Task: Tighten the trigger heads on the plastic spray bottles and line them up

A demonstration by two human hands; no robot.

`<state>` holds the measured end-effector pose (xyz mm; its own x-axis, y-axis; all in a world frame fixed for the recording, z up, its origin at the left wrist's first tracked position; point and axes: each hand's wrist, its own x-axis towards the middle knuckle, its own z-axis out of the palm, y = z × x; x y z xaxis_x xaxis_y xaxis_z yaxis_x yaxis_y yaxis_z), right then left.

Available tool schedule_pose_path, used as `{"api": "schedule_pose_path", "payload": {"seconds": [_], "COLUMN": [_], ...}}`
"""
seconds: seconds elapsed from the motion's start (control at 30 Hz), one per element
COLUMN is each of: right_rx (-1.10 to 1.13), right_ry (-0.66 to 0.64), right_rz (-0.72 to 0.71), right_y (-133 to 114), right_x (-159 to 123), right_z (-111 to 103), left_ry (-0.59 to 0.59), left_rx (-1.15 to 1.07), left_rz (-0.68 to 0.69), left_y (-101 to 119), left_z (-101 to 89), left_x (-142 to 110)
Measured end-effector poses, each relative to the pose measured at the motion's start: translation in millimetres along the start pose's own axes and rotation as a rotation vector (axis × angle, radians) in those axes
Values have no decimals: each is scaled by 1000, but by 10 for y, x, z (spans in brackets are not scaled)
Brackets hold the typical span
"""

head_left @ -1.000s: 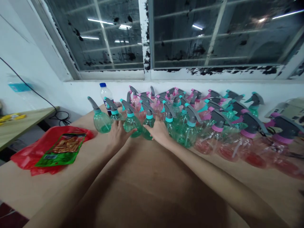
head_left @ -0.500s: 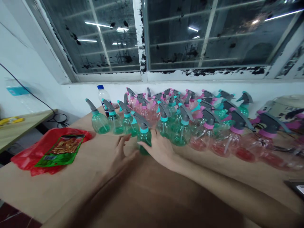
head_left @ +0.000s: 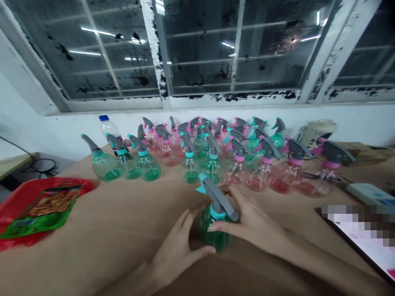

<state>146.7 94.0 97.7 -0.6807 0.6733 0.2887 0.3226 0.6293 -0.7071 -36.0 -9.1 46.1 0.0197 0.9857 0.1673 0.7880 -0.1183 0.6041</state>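
Note:
A green spray bottle point(head_left: 213, 231) with a grey trigger and teal collar stands on the brown table point(head_left: 117, 230) close in front of me. My right hand point(head_left: 251, 220) wraps its fingers round the bottle's neck and right side. My left hand point(head_left: 177, 250) cups the bottle's lower left side, thumb under its base. Behind it, along the wall, stand several green spray bottles point(head_left: 147, 162) and pink spray bottles point(head_left: 279, 174) in rows.
A red plastic bag with a green snack packet point(head_left: 40, 205) lies at the left. A water bottle with a blue cap point(head_left: 108, 127) stands at the back left. A phone or tablet point(head_left: 364, 234) lies at the right, near a white device point(head_left: 368, 193).
Both hands have drawn one green spray bottle out of the row and back toward me across the table. The view has swung to the right.

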Motion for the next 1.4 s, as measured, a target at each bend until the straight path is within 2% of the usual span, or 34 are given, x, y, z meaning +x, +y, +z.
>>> {"api": "schedule_pose_path", "payload": {"seconds": [0.17, 0.33, 0.47, 0.6, 0.73, 0.83, 1.03, 1.4], "right_rx": [95, 99, 99, 112, 96, 82, 70, -31], "right_ry": [168, 294, 320, 322, 347, 357, 303, 264], "right_rz": [-99, -88, -135, -156, -150, -139, -181, -249], "right_y": [161, 257, 330, 369, 395, 422, 441, 452], "right_x": [-153, -173, -153, -119, -33, 43, 95, 113], "right_z": [-112, -165, -201, -238, -278, -299, -324, -434], "left_ry": [-73, -102, -109, -127, -13, 63, 79, 80], "left_rx": [-11, -36, 23, 197, 438, 553, 619, 613], "left_rz": [48, 173, 277, 343, 293, 297, 300, 291], "left_y": [166, 250, 239, 45, -232, -350, -366, -325], "left_z": [325, 528, 503, 397, 350, 368, 412, 370], "left_x": [177, 353, 446, 520, 593, 627, 627, 649]}}
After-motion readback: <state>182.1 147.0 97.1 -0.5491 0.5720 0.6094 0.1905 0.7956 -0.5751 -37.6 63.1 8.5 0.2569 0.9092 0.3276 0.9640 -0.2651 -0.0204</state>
